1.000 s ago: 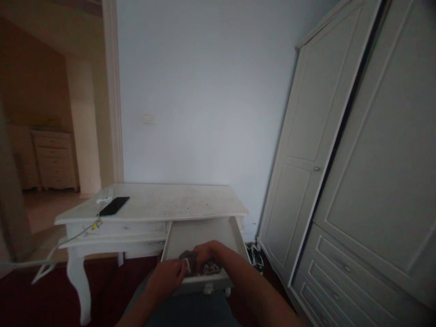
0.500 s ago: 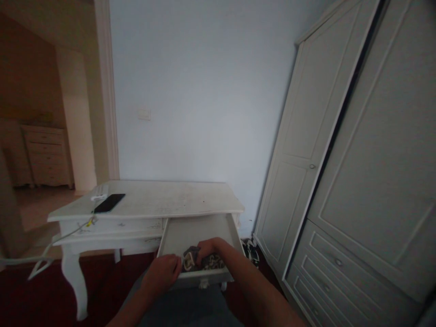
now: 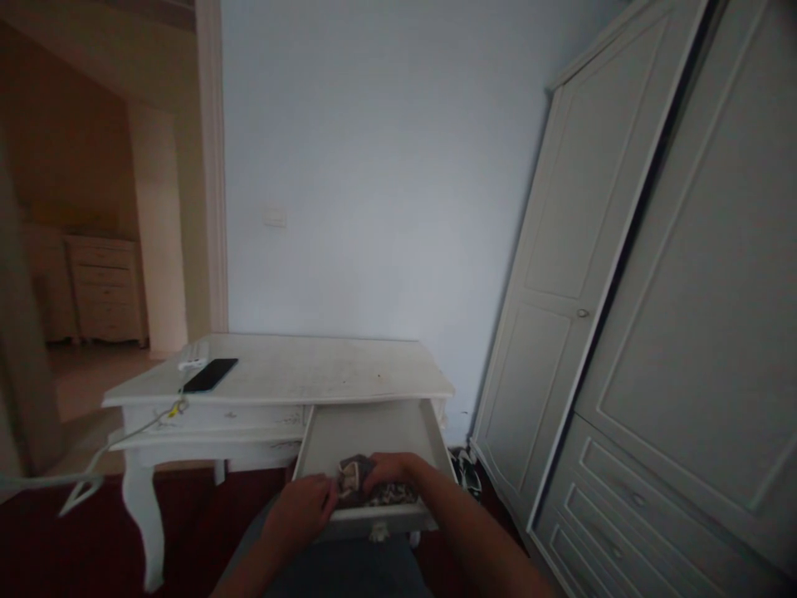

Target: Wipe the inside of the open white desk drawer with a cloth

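Note:
A white drawer (image 3: 367,428) is pulled out of the white desk (image 3: 324,365) in front of my lap. Near its front lies a bunched grey cloth with a beige and dark pattern (image 3: 389,496); dim light hides what kind of item it is. My right hand (image 3: 393,469) reaches in over the drawer's right side, with its fingers closed on the cloth. At the drawer's front left corner, my left hand (image 3: 305,507) is curled beside the cloth's left end. Whether its fingers grip the drawer edge or the cloth cannot be seen.
On the desk's left end lie a black phone (image 3: 212,375), a small white item (image 3: 192,364) and a pale cable (image 3: 137,430). A white wardrobe (image 3: 548,274) stands at the right, with shoes (image 3: 466,473) on the floor beside it. A doorway opens at the left.
The view has shifted slightly, so the desk sits a little lower and further right. Both hands stay at the drawer, and the cloth's left end has changed shape a little.

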The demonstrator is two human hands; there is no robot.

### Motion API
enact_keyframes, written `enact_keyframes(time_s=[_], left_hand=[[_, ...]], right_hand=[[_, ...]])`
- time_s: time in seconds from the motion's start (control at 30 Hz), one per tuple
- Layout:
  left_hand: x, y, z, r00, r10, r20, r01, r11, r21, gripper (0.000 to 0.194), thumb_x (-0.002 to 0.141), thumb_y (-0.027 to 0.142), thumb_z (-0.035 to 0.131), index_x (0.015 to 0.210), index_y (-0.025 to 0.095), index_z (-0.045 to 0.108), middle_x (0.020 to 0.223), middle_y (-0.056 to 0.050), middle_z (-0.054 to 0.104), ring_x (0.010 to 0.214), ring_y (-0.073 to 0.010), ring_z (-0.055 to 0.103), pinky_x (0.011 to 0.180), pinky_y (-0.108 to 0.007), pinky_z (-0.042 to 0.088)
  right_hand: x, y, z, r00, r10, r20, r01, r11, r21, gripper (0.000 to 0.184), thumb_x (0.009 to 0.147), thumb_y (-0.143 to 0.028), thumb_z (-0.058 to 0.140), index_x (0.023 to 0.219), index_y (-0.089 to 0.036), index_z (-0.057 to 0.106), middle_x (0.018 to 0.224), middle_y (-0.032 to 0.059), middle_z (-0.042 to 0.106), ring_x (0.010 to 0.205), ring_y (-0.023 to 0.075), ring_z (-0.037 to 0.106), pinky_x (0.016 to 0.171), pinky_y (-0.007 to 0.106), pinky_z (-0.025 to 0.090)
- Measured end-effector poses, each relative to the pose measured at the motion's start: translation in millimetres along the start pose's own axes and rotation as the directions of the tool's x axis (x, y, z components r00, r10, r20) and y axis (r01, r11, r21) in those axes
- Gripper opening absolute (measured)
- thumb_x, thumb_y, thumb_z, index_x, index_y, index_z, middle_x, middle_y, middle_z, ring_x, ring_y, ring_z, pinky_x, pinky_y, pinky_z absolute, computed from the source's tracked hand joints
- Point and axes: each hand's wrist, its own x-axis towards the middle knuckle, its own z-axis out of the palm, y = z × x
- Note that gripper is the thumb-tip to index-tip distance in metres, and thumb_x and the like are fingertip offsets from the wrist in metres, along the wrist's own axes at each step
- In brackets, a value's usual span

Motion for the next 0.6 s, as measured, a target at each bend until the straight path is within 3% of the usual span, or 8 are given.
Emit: enact_keyframes(time_s=[0.13,0.27,0.47,0.6], left_hand=[[-1,3,-4.1,1.0,-0.015,0.006,0.015,1.0,0.024,0.044,0.106,0.029,0.033,0.095,0.02,0.075,0.096,-0.009,0.078,0.095,-0.0214,0.074,0.088,-0.032,0.052],[-1,3,-6.3,1.0,0.012,0.018,-0.012,0.999,0.034,0.046,0.106,0.028,0.031,0.096,0.019,0.075,0.097,-0.01,0.078,0.096,-0.0226,0.074,0.088,-0.034,0.053],[-3,0,-4.6,0.996,0.074,-0.049,-0.074,0.997,-0.004,0.041,0.105,0.028,0.034,0.097,0.023,0.074,0.101,-0.009,0.079,0.096,-0.0231,0.074,0.09,-0.035,0.055],[-3,-4,1.0,0.99,0.114,-0.08,-0.116,0.993,-0.026,0.039,0.106,0.027,0.034,0.099,0.024,0.073,0.107,-0.008,0.08,0.101,-0.0244,0.075,0.091,-0.036,0.056]], right_hand=[[-21,32,-20,0.998,0.067,-0.013,-0.067,0.996,-0.055,0.038,0.061,-0.035,0.085,0.095,-0.019,0.081,0.087,0.0005,0.076,0.079,0.0207,0.071,0.068,0.026,0.054],[-23,40,-22,0.996,0.078,-0.032,-0.08,0.993,-0.089,0.035,0.06,-0.035,0.085,0.091,-0.019,0.08,0.084,0.0,0.075,0.08,0.0215,0.071,0.068,0.026,0.053],[11,-2,6,0.999,-0.037,-0.008,0.036,0.997,-0.066,0.039,0.063,-0.032,0.083,0.1,-0.019,0.078,0.088,-0.0011,0.073,0.078,0.019,0.068,0.07,0.026,0.052],[34,-31,28,0.976,-0.218,0.009,0.218,0.976,0.008,0.045,0.064,-0.026,0.083,0.108,-0.021,0.075,0.097,-0.003,0.072,0.09,0.0184,0.066,0.08,0.025,0.051]])
